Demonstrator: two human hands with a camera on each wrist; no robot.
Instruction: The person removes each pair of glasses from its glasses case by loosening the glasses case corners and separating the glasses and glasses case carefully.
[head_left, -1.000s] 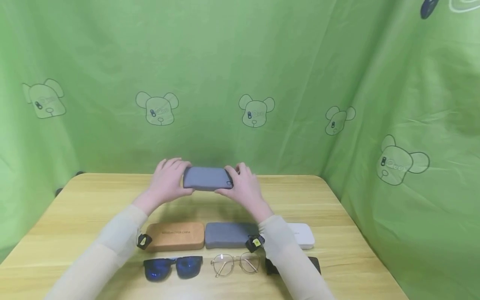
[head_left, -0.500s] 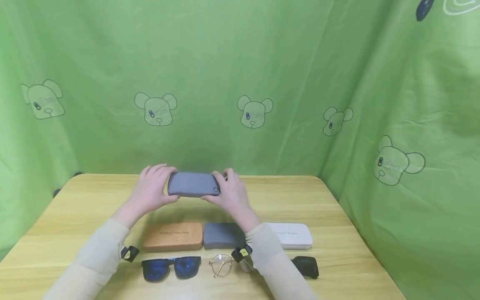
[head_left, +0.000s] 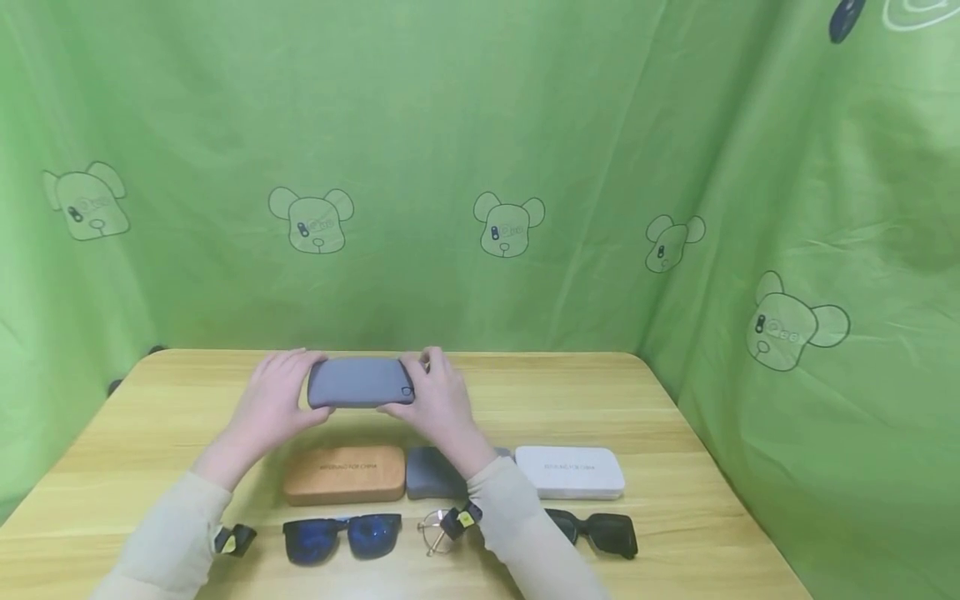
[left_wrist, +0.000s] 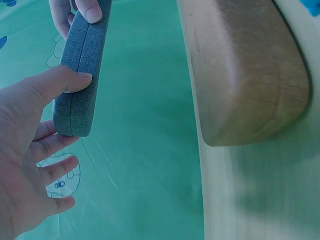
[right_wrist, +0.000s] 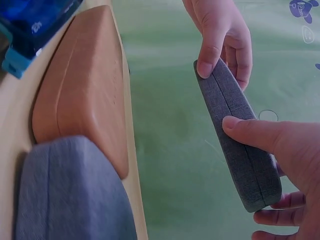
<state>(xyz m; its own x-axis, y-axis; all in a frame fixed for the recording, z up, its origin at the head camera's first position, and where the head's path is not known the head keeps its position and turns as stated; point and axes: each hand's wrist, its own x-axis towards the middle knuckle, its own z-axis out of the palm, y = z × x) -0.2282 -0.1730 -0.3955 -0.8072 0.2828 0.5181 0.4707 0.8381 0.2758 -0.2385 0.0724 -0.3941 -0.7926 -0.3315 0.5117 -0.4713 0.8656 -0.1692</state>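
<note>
A grey fabric glasses case [head_left: 360,382] is held above the table's far half, its lid down on its seam. My left hand [head_left: 273,396] grips its left end, thumb on the near side and fingers behind. At the other end my right hand [head_left: 437,398] pinches it the same way, beside a small glasses logo. In the left wrist view the left thumb presses on the seam of the case [left_wrist: 82,75], the lower fingers spread. The right wrist view shows both thumbs along the seam of the case [right_wrist: 240,135].
On the wooden table [head_left: 697,500] stand a brown case [head_left: 345,475], a second grey case [head_left: 423,477] partly behind my right wrist, and a white case [head_left: 570,472]. Nearer lie blue-lensed sunglasses [head_left: 342,537], wire-rimmed glasses [head_left: 431,533] mostly hidden by my sleeve, and black sunglasses [head_left: 611,533].
Both hands have moved left and slightly nearer with the grey glasses case between them. The right arm now uncovers the white case and black sunglasses and hides more of the wire-rimmed glasses.
</note>
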